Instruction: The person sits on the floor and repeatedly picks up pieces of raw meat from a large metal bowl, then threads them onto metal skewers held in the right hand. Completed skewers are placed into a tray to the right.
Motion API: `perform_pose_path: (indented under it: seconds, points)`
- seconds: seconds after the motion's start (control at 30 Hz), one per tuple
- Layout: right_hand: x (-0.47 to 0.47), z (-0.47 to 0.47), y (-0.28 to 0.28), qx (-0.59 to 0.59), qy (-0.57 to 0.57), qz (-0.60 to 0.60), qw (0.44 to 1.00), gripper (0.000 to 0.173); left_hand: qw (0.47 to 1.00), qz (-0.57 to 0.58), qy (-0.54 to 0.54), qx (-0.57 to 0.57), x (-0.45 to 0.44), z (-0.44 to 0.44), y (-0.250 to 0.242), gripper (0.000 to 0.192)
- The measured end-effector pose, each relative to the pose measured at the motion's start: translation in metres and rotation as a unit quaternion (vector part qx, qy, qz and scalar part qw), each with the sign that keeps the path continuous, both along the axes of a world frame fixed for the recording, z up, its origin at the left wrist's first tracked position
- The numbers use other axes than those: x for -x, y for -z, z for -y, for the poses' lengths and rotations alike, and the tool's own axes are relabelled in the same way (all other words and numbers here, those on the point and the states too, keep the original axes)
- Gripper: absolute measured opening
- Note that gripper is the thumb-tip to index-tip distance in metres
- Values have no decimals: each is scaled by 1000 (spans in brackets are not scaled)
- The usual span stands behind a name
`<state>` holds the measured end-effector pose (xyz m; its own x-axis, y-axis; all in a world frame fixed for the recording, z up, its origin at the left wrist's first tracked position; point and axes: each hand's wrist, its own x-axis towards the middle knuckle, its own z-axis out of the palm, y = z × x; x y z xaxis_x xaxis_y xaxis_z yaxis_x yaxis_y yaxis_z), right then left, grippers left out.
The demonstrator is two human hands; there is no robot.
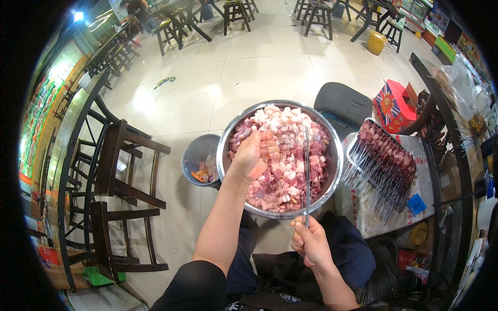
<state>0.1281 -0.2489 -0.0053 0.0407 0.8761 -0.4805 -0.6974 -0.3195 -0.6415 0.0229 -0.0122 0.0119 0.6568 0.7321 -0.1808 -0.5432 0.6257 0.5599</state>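
A large steel bowl (337, 171) in front of me is heaped with diced raw meat (291, 171), paler fatty cubes lying on the far side. My left hand (258, 153) is over the meat with its fingers curled; whether a piece lies inside them is hidden. Below the near rim, my right hand (309, 241) grips a bundle of thin metal skewers (307, 171). Most of them point away from me across the bowl. One skewer slants from the thumb side of that hand towards the meat below my left hand.
To the right, a tray (350, 149) of threaded meat skewers (387, 149) rests on a white covered box (369, 223) beside a blue card (416, 204). Behind stand a red carton (395, 107) and a dark stool (342, 103). A waste bucket (190, 155) and wooden stools (128, 163) are left.
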Motion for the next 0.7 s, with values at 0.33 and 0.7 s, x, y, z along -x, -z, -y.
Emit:
perform_pose_path:
  seconds: [0.33, 0.7]
  points:
    - [-3, -8, -3, -25, 22, 2, 999, 10, 991, -136, -1, -10, -16, 18, -2, 22]
    - [-4, -11, 1, -24, 36, 118, 992, 9, 996, 39, -80, 16, -15, 14, 1, 32]
